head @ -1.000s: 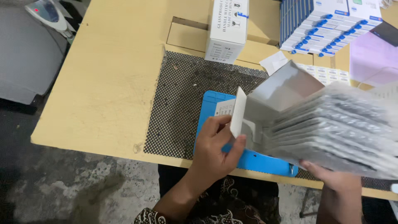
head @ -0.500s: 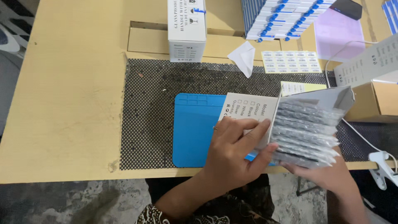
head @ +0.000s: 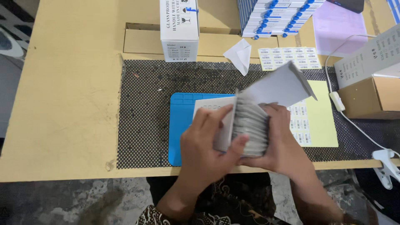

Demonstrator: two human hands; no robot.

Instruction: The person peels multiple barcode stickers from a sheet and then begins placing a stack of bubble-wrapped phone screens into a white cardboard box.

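Both hands hold a thick stack of grey foil packets (head: 250,125) over a blue mat (head: 183,125). My left hand (head: 208,146) grips the stack's left side, fingers over a white printed flap (head: 214,110) and thumb on the packet edges. On the right side, my right hand (head: 283,137) wraps around the stack. A white flap (head: 283,87) of the open box sticks up behind the packets. The lower part of the stack is hidden by my hands.
A black perforated mat (head: 141,112) covers the wooden table (head: 62,83). At the back stand a white carton (head: 179,29), stacked white-and-blue boxes (head: 279,16), a folded paper (head: 239,54) and label sheets (head: 289,58). A yellow sheet (head: 321,121), brown box (head: 375,96) and white cable (head: 354,125) lie right.
The packet stack has been squeezed together and turned upright between both hands, nearer the blue mat's middle. The view has shifted, showing more of the table's right side.
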